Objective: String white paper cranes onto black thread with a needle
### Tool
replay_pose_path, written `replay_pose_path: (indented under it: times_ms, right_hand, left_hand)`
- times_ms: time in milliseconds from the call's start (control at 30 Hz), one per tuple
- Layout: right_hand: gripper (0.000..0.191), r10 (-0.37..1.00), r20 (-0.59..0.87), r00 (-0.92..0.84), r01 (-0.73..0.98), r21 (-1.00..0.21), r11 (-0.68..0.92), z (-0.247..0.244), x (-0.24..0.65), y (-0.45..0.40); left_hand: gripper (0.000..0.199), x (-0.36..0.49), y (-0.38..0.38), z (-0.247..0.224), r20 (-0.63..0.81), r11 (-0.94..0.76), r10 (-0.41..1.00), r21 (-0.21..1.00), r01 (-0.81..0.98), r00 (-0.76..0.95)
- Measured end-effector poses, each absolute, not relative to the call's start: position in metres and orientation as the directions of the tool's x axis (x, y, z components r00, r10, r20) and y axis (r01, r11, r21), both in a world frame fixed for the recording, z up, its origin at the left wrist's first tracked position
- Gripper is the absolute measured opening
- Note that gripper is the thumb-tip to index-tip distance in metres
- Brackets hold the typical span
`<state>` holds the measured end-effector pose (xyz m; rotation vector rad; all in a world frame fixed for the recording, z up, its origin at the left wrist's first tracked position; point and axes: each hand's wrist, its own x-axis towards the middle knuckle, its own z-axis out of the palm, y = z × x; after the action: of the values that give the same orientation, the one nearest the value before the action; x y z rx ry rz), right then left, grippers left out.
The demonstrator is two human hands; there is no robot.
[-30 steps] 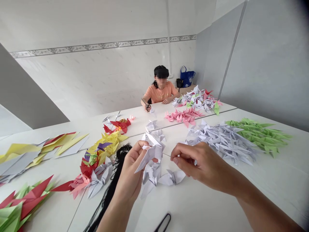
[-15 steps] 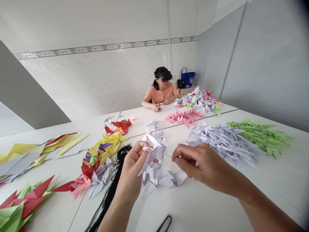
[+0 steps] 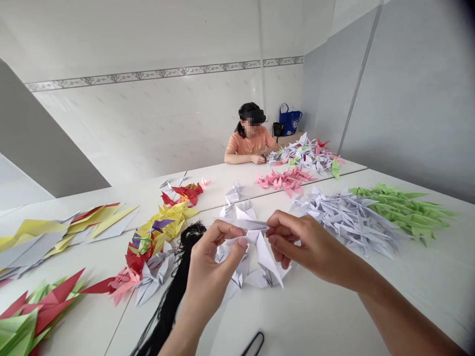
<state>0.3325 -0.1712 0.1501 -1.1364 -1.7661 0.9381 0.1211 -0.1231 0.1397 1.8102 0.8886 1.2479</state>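
Both my hands pinch a white folded paper crane (image 3: 256,242) above the table, my left hand (image 3: 211,267) at its left side and my right hand (image 3: 308,242) at its right. Its long pointed part hangs down and to the right. Just beneath lies a loose row of white paper cranes (image 3: 237,264), close under my left fingers. A bundle of black thread (image 3: 174,287) runs beside my left wrist. A larger heap of white cranes (image 3: 345,222) sits to the right of my right hand, apart from it.
Piles of green (image 3: 403,207), pink (image 3: 284,180), mixed (image 3: 304,155), and yellow and red (image 3: 159,232) paper cranes cover much of the white table (image 3: 315,316). A black loop (image 3: 254,344) lies at the near edge. A seated person (image 3: 248,141) works at the far end.
My hands have moved closer together and lifted the white crane, turning it so its point hangs down. The seated person's hands have shifted right, and the scissors no longer show.
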Motion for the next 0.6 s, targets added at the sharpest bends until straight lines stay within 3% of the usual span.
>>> replay_pose_path:
  times_ms: [233, 600]
  right_hand:
    - [0.018, 0.931, 0.224, -0.289, 0.12, -0.956, 0.268, 0.144, 0.335, -0.163]
    - [0.019, 0.914, 0.221, -0.341, -0.022, -0.973, 0.228, 0.142, 0.329, -0.165]
  left_hand:
    - [0.01, 0.118, -0.129, 0.143, 0.589, -0.663, 0.744, 0.709, 0.24, 0.314]
    - [0.017, 0.119, -0.141, 0.154, 0.691, -0.751, 0.66, 0.596, 0.285, 0.295]
